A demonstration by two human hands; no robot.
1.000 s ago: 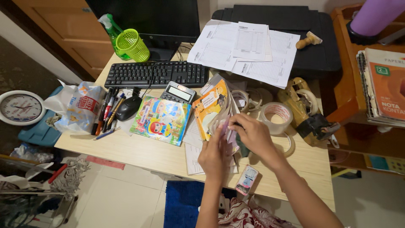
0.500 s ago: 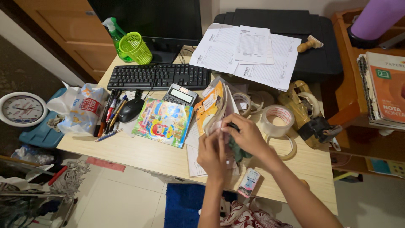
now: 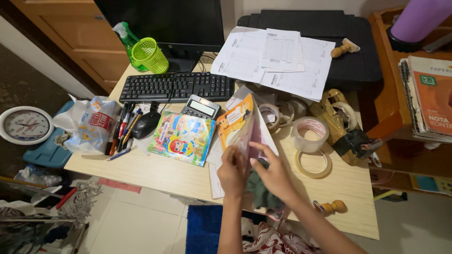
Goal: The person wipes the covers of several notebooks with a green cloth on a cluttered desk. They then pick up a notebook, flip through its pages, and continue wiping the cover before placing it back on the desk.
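two hands, left hand (image 3: pixel 231 170) and right hand (image 3: pixel 273 175), grip an orange booklet's (image 3: pixel 238 120) fanned pink pages, calculator (image 3: pixel 201 107) at eleven o'clock.

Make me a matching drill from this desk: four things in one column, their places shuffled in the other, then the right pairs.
Things:
1. green basket
2. calculator
3. wooden stamp
4. wall clock

Places:
A. near the desk's front edge, right of the hands
B. on the floor, left of the desk
C. just below the keyboard
D. back left, beside the spray bottle

Pairs: 1-D, 2-C, 3-A, 4-B
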